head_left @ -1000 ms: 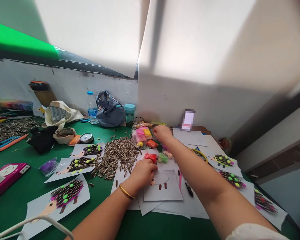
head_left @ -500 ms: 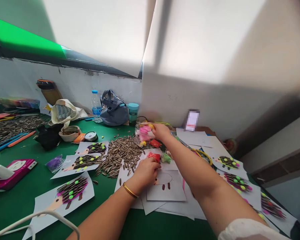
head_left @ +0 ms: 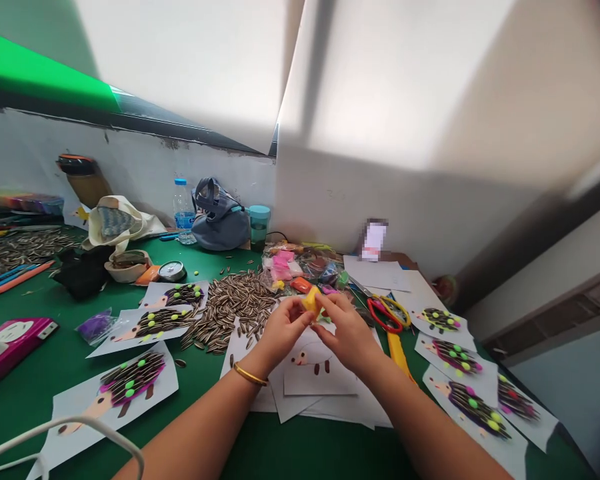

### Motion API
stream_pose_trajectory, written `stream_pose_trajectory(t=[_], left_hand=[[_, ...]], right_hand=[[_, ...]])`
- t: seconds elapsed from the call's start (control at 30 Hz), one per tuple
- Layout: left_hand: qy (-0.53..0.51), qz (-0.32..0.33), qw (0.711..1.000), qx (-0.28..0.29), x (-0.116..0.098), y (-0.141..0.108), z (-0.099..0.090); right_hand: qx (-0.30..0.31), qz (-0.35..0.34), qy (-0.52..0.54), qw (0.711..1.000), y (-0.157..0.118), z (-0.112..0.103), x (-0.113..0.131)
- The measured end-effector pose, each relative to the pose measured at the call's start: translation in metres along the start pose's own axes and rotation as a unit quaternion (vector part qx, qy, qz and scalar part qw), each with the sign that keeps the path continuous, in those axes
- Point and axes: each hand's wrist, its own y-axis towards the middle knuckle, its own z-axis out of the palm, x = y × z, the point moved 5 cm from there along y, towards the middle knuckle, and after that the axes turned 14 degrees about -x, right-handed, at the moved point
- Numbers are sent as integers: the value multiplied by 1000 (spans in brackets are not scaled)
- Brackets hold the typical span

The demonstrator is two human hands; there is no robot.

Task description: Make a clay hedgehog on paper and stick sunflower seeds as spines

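Observation:
Above the stacked sheets, my left hand (head_left: 281, 335) and my right hand (head_left: 351, 335) pinch a small yellow packet of modelling clay (head_left: 311, 299) between their fingertips. Below them lies a white sheet (head_left: 320, 385) with a hedgehog outline, a pinkish face and dark brown feet, partly covered by my hands. To the left of my left hand spreads a pile of striped sunflower seeds (head_left: 233, 300). Just beyond my fingers are pink clay packets (head_left: 283, 265) and a red packet (head_left: 301, 285).
Scissors with red and yellow handles (head_left: 387, 313) and a yellow cutter (head_left: 399, 355) lie at right. Finished hedgehog pictures (head_left: 114, 390) flank both sides. A blue-grey bag (head_left: 220, 227), a water bottle (head_left: 183, 207) and a phone (head_left: 375, 240) stand along the wall.
My right hand has come back from the clay packets to meet my left hand. A yellow packet is now between them. My left hand has left the red packet and lifted slightly.

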Motion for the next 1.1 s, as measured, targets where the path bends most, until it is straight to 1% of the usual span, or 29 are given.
stream_pose_trajectory(t=[0.07,0.13,0.2,0.23,0.3,0.33,0.37,0.4,0.47,0.5,0.53,0.6,0.67,0.73,0.77,0.8,0.9,0.93,1.0,1.1], left_hand=[[4,-22,1000,4,1,-1,1],[17,-41,999,13,3,-1,1],[42,-48,997,33,3,-2,2],[55,-47,996,56,2,-3,4],[59,-48,992,103,2,-5,9],[68,-48,990,114,3,-6,10],[86,-45,990,105,4,-6,10],[113,-36,990,81,6,-5,8],[178,-9,984,10,7,-2,1],[201,2,979,-12,7,-1,-1],[210,7,977,-18,7,0,-2],[188,3,982,-14,6,1,-2],[143,-18,990,-3,5,2,-1],[127,-33,991,2,5,3,0],[141,-25,990,1,5,3,-1],[168,-4,986,0,5,4,-1],[267,82,960,7,5,4,-2],[285,95,954,13,6,4,-2],[288,88,953,24,9,3,-1],[252,53,966,29,10,2,1]], right_hand=[[4,9,2,1000,-11,-1,0],[-18,6,-20,1000,-15,-3,-3],[-42,1,-47,998,-16,-7,-7],[-43,-3,-55,998,-17,-8,-8],[-22,-15,-53,998,-19,-9,-10],[-8,-19,-49,999,-21,-9,-11],[3,-20,-48,999,-22,-10,-11],[9,-16,-51,999,-23,-10,-12],[9,3,-66,998,-23,-11,-13],[7,14,-72,997,-23,-12,-14],[6,23,-76,997,-21,-12,-14],[1,34,-78,996,-18,-10,-12],[-7,36,-77,996,-14,-7,-11],[-18,33,-73,997,-12,-4,-10],[-22,30,-70,997,-12,-2,-10],[-27,27,-66,997,-14,0,-11],[-32,13,-51,998,-22,5,-14],[-30,8,-45,998,-25,7,-16],[-28,5,-33,999,-30,7,-20],[-24,-1,-18,1000,-33,6,-25]])
